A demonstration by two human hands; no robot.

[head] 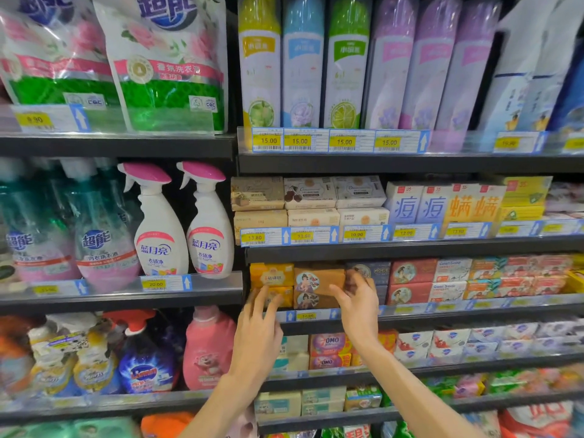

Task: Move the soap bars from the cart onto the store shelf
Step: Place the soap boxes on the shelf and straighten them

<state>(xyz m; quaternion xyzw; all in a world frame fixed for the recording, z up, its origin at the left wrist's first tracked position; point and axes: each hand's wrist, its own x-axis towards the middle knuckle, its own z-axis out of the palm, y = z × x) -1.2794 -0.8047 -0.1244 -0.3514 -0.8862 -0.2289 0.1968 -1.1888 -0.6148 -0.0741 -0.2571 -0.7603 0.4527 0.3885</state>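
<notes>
The right hand [357, 298] pinches the upper brown soap bar [319, 279] between thumb and curled fingers on the shelf [442, 312]. Just left of those fingers, the left hand [257, 327] reaches with straight, spread fingers touching the yellow soap bars [271, 275], gripping nothing.

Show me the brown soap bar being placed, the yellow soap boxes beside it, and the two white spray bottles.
brown soap bar [319, 281], head view, front face.
yellow soap boxes [271, 275], head view, upper box's front.
white spray bottles [161, 245], head view, left bottle's label.

Detergent pouches [170, 64] top left, aerosol cans [347, 64] beside, spray bottles [186, 222] w/ pink triggers below
</notes>
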